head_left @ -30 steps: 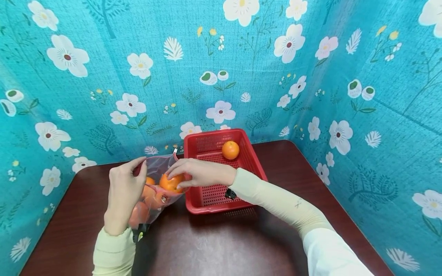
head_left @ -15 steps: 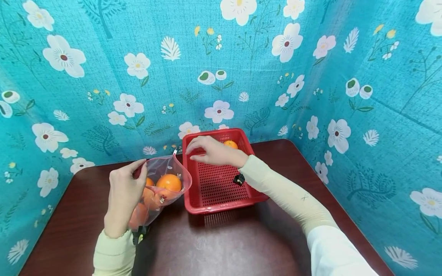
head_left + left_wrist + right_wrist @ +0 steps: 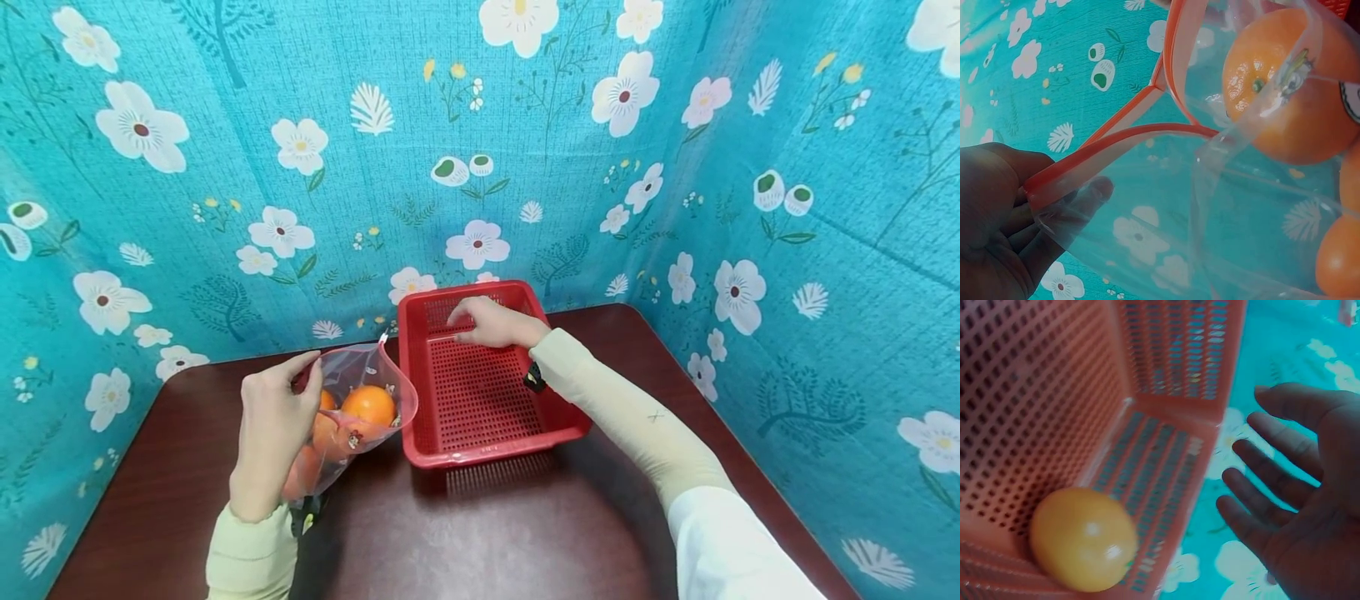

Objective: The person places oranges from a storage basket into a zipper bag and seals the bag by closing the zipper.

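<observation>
My left hand (image 3: 273, 425) pinches the red zip edge (image 3: 1116, 141) of a clear plastic bag (image 3: 408, 404), whose mouth gapes toward the basket. Inside the bag lie several oranges; the topmost orange (image 3: 369, 406) sits just below the opening. My right hand (image 3: 495, 323) hovers over the far part of a red perforated basket (image 3: 480, 454), fingers spread and holding nothing. One orange (image 3: 1084, 539) rests in a corner of the basket in the right wrist view; the right hand hides it in the head view.
The basket stands on a dark brown table (image 3: 465, 542), just right of the bag. A blue flowered cloth (image 3: 360, 192) hangs behind the table and along its right side.
My right hand has let go of an orange in the bag, withdrawn from its mouth, and moved right over the basket. The left hand keeps its hold on the bag's edge.
</observation>
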### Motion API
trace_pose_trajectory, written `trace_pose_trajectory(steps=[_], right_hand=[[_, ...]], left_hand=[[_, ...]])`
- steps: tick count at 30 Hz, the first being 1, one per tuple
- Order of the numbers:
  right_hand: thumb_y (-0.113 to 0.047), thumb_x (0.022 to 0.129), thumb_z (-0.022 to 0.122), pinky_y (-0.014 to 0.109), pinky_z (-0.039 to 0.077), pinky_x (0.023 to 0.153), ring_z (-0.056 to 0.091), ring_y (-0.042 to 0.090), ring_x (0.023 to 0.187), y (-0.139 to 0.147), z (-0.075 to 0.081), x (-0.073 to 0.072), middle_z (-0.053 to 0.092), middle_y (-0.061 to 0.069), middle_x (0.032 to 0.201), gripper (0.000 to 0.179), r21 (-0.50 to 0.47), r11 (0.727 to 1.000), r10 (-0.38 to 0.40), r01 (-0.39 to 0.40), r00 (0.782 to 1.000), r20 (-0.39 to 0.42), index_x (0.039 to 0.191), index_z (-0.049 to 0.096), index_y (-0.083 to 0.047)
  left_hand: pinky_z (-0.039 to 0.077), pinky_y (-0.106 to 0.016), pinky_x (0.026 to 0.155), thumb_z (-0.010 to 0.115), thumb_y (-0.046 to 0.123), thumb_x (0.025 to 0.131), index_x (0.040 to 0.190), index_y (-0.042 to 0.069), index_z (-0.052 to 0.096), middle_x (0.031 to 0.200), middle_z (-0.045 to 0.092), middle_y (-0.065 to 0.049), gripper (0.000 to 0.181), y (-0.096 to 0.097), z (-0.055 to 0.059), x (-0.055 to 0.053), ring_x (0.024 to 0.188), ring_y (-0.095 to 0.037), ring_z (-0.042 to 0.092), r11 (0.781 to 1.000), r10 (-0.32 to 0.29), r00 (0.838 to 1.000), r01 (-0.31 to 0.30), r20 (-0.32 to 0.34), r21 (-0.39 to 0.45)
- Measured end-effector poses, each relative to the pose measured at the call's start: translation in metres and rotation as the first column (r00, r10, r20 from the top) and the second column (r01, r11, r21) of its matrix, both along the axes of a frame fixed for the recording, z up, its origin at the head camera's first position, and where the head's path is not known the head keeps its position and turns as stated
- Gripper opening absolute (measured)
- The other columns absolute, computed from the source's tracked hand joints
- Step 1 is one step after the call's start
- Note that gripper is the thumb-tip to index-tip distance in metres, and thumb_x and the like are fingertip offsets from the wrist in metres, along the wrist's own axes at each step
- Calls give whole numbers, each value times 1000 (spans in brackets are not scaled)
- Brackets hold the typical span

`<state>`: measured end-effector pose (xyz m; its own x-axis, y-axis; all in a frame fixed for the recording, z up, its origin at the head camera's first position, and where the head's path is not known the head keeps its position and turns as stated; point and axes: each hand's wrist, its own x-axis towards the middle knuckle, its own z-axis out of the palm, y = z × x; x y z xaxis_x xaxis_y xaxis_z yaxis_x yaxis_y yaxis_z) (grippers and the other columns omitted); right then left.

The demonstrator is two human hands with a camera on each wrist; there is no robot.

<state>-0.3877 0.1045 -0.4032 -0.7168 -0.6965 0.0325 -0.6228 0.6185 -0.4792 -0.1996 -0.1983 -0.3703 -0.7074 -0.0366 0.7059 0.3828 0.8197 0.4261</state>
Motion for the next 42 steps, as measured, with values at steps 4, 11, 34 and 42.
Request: trace_pose_trajectory(steps=[4, 11, 34, 42], right_hand=[[-19, 97, 70, 46, 47, 109, 53, 32, 131, 7, -9, -12, 60, 13, 136, 42, 57, 997, -48, 47, 999, 18, 135, 63, -3], [-19, 94, 72, 50, 31, 120, 37, 33, 145, 13, -23, -24, 47, 15, 154, 61, 255, 954, -178, 159, 983, 54, 149, 50, -2], [-7, 83, 83, 44, 48, 105, 42, 30, 132, 11, -19, -22, 46, 12, 151, 74, 546, 805, -269, 231, 963, -11, 148, 48, -8], [-1, 76, 85, 37, 50, 91, 46, 28, 115, 12, -14, -20, 58, 10, 128, 59, 542, 809, -250, 226, 968, -31, 129, 61, -8]], left_hand=[[38, -15, 50, 75, -4, 86, 103, -5, 78, 70, 71, -16, 17, 0, 1, 1, 53, -18, 49, 1000, 3, 1000, -3, -3, 1], [38, -12, 50, 76, -6, 85, 104, -6, 78, 72, 72, -17, 19, 0, 0, 2, 52, -18, 51, 1000, -4, 1000, 4, 2, 8], [34, -4, 59, 72, -6, 88, 99, -8, 77, 73, 71, -20, 12, 0, 9, -3, 53, -24, 56, 1000, 9, 996, -8, -90, 21], [49, -23, 57, 74, -3, 88, 100, -9, 77, 81, 74, -23, 14, 2, 11, -4, 56, -28, 62, 1000, 9, 999, -8, -42, 23]])
